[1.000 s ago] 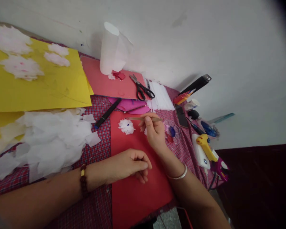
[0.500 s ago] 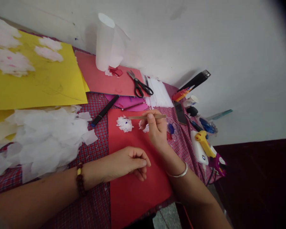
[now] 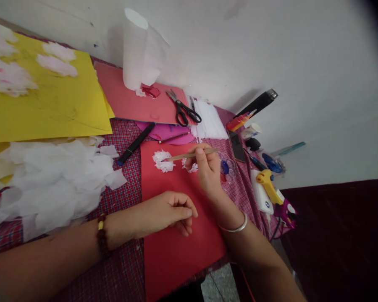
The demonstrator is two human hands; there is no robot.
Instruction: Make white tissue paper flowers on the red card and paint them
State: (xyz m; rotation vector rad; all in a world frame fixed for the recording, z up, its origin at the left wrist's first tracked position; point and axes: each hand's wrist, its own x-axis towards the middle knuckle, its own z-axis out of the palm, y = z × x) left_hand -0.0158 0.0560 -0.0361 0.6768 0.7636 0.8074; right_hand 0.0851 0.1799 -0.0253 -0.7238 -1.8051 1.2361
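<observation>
My right hand [image 3: 206, 167] pinches a thin wooden stick [image 3: 181, 156]. Its darkish tip meets a fluffy white paper flower [image 3: 162, 165] on the red sheet [image 3: 173, 260]. Partly hidden behind my right fingers is a second white flower [image 3: 192, 168], speckled with small dark dots. My left hand [image 3: 173, 212] rests on the red sheet below the flowers, fingers loosely curled and apart, nothing visible in it. Just right of my right hand stands a small clear dish with blue paint [image 3: 225, 167].
Torn white paper pieces [image 3: 63, 180] heap at left, below a yellow sheet [image 3: 50, 113] bearing pale pink flowers. A black marker [image 3: 136, 144], scissors [image 3: 183, 110] and a white paper roll [image 3: 135, 50] lie or stand behind. A phone [image 3: 237, 146] and yellow glue gun [image 3: 269, 184] are at right.
My right hand has tilted the stick so its tip dips down and left onto the left flower. My left hand keeps its pose. The whole view has shifted slightly.
</observation>
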